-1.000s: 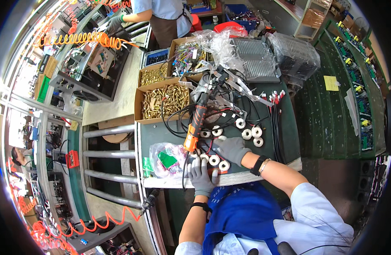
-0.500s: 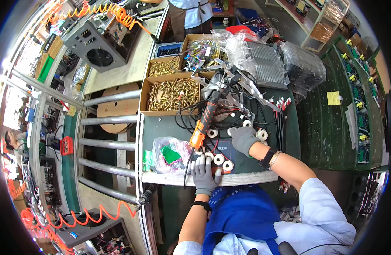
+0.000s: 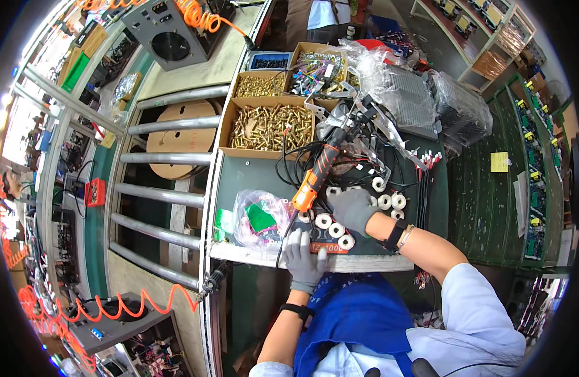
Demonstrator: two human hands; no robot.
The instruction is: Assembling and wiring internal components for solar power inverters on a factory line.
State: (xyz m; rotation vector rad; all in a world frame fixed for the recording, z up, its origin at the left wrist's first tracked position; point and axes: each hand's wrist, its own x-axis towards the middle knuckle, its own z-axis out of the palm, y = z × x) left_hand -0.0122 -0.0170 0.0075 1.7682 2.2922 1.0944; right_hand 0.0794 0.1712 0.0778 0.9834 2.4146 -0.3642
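My left hand (image 3: 304, 260), in a grey glove, rests at the near edge of the green work surface with its fingers spread and nothing visible in them. Just beyond its fingertips lie a few white rings (image 3: 323, 221). Farther right my right hand (image 3: 353, 210), also gloved, is palm down among more white rings (image 3: 384, 202); its fingertips are hidden beneath it, so I cannot see whether it grips one. An orange-and-black power screwdriver (image 3: 318, 171) slants between and beyond the hands. A flat dark item with an orange strip (image 3: 329, 247) lies beside my left hand.
A clear plastic bag (image 3: 260, 218) with a green piece lies at left. Behind stand a cardboard box (image 3: 269, 129) of brass-coloured fasteners, smaller boxes, tangled black cables and wrapped grey finned parts (image 3: 408, 94). A roller conveyor (image 3: 164, 196) runs along the left. Red-tipped wires (image 3: 424, 182) hang at right.
The view has shifted, moving the bench contents rightward in the picture. My right hand has moved left relative to the rings, close to the screwdriver's tip. My left hand stays near the edge.
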